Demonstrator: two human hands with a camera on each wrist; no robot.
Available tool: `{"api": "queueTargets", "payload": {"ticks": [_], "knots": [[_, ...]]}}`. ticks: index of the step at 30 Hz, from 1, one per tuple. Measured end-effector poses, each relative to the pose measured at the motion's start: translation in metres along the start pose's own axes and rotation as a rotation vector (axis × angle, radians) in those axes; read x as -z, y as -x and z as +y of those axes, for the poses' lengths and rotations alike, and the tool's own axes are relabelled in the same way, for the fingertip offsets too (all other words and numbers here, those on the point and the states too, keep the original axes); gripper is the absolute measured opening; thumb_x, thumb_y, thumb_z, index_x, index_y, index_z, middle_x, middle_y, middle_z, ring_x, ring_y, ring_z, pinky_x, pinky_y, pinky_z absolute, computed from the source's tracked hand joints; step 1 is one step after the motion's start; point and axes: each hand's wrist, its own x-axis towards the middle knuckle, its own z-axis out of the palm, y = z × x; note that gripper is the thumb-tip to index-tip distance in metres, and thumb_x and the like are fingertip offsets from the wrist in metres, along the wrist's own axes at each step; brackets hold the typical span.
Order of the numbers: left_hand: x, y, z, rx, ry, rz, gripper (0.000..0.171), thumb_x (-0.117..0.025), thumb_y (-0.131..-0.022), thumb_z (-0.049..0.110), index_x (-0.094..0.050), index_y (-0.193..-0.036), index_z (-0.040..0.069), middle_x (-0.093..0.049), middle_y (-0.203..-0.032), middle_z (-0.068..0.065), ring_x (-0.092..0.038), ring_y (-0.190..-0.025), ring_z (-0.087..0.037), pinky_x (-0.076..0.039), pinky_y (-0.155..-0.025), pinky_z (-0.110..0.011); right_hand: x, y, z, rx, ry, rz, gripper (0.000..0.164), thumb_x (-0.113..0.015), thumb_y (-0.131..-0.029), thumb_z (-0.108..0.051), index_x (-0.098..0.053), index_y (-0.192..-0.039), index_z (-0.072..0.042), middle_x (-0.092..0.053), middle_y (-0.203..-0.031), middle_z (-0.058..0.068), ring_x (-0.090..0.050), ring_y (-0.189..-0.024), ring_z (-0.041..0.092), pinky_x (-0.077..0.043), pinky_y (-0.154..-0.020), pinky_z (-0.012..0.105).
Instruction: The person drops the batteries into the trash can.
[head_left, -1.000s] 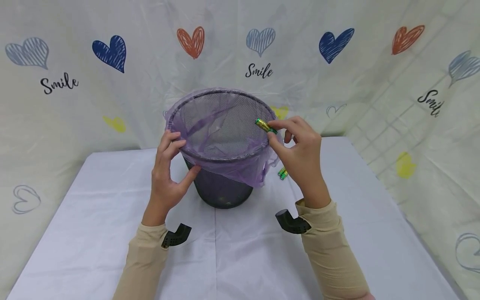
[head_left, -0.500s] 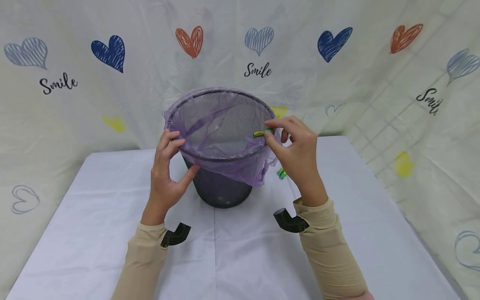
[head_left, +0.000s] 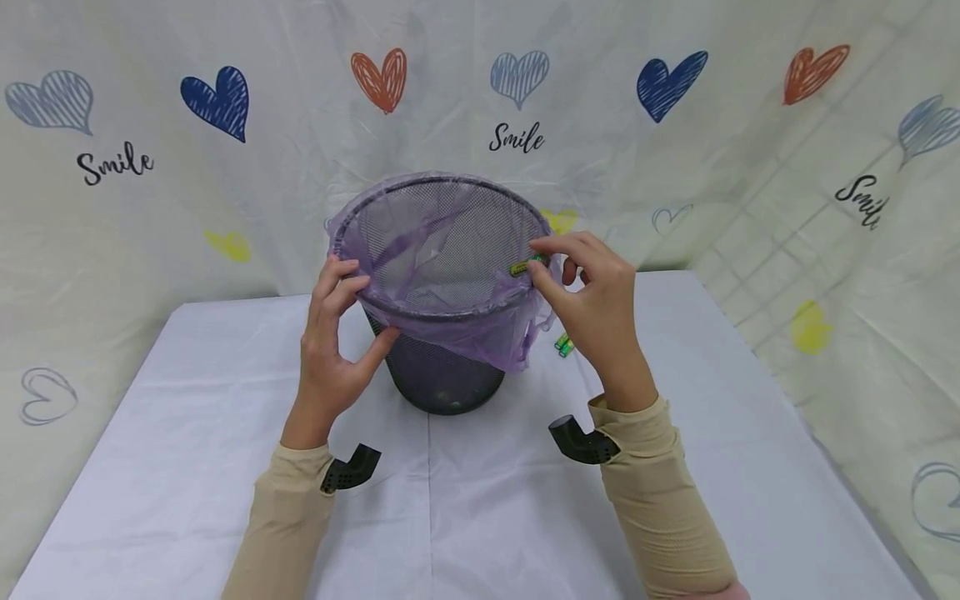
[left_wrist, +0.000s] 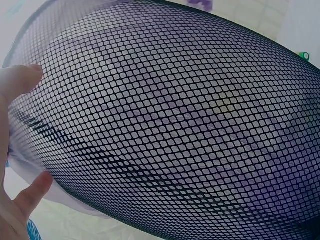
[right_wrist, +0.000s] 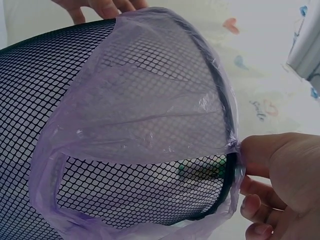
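Apparent depositing step.
Right hand [head_left: 596, 287], centre right, is pinching battery [head_left: 520, 269]; left hand [head_left: 333, 371] is gripping bin [head_left: 446, 379]; dropping presumably requires unpinching.

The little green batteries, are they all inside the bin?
No, some green batteries lie on the white table, outside the black mesh bin.

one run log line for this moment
left hand: grips mesh bin | right hand: pinches battery at bin's edge | purple bag: draped over edge | other batteries: on table
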Motion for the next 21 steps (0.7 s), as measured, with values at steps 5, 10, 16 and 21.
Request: {"api": "queueTargets", "payload": {"ticks": [5, 10, 16, 21], "knots": [[0.0, 0.001, 0.001, 0.004, 0.0, -0.003, 0.049, -0.068, -0.079, 0.012, -0.047, -0.117, -0.011, -0.043, -0.128, -0.031, -0.026, -0.134, -0.044, -0.04, -0.103, -0.021, 0.002, 0.0, 0.0, 0.006, 0.003, -0.005, 0.015, -0.067, -0.077, 0.001, -0.069, -0.092, 0.001, -0.062, -0.081, 0.014, -0.039, -0.061, 0.019, -0.019, -0.053, 0.016], [0.0, 0.001, 0.002, 0.003, 0.001, -0.001, 0.049, -0.068, -0.078, 0.01, -0.046, -0.117, -0.011, -0.042, -0.127, -0.033, -0.026, -0.134, -0.044, -0.04, -0.103, -0.021, 0.004, 0.001, -0.001, -0.002, 0.016, 0.008, 0.017, -0.069, -0.077, -0.002, -0.069, -0.093, 0.0, -0.064, -0.083, 0.014, -0.038, -0.061, 0.02, -0.021, -0.055, 0.016], [0.0, 0.001, 0.001, -0.001, 0.001, 0.001, 0.05, -0.068, -0.079, 0.013, -0.046, -0.117, -0.011, -0.042, -0.127, -0.033, -0.027, -0.134, -0.044, -0.04, -0.103, -0.022, 0.007, 0.001, 0.003, -0.005, 0.031, 0.017, 0.019, -0.069, -0.076, -0.002, -0.068, -0.095, 0.001, -0.066, -0.086, 0.015, -0.038, -0.061, 0.017, -0.021, -0.055, 0.014], [-0.001, 0.0, 0.001, 0.001, 0.002, 0.006, 0.05, -0.067, -0.081, 0.017, -0.046, -0.116, -0.011, -0.043, -0.127, -0.032, -0.027, -0.133, -0.044, -0.04, -0.103, -0.021, 0.007, 0.003, 0.02, -0.013, 0.045, 0.02, 0.021, -0.071, -0.077, -0.009, -0.069, -0.098, -0.004, -0.067, -0.089, 0.01, -0.039, -0.061, 0.013, -0.024, -0.054, 0.016]]}}
